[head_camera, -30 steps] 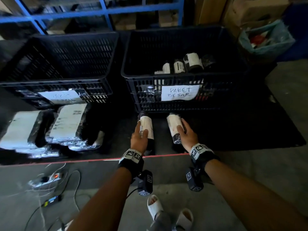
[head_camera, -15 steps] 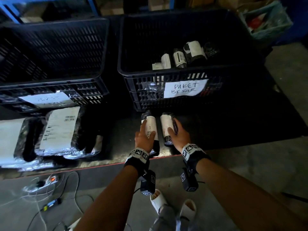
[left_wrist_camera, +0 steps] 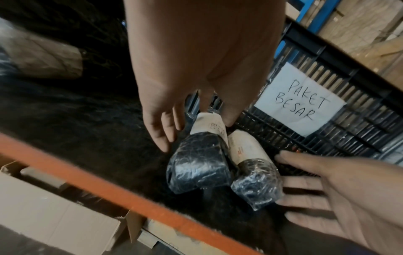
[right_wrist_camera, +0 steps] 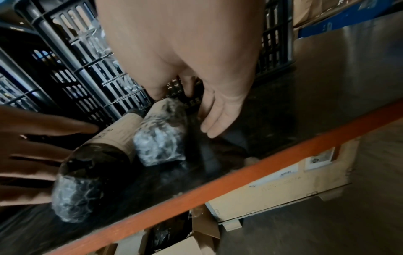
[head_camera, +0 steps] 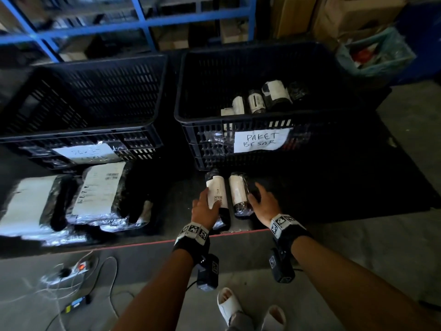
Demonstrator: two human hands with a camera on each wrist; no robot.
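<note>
Two wrapped cylinder parcels lie side by side on the dark surface [head_camera: 334,187], close to its orange front edge [head_camera: 143,243] and just in front of the black crate [head_camera: 214,151] that carries the handwritten sign [head_camera: 261,140] PAKET BESAR. Each has a pale shipping label round its body and black bubble wrap at the near end.

My left grip [head_camera: 205,211] is spread over the left parcel [head_camera: 216,194] — the thumb lies on its label and the straight fingers run along its left side, with nothing curled round it. My right grip [head_camera: 263,204] is spread too, fingers straight and apart, just beside the right parcel [head_camera: 238,192] on its right. In the left wrist view those fingertips come up to the wrapped near end; whether they touch it I cannot tell.

Inside the crate, more labelled rolls [head_camera: 256,101] lie near its front wall. Toward the left edge of the surface stands a second black crate [head_camera: 95,91], with flat labelled parcels [head_camera: 100,189] in front of it.
</note>
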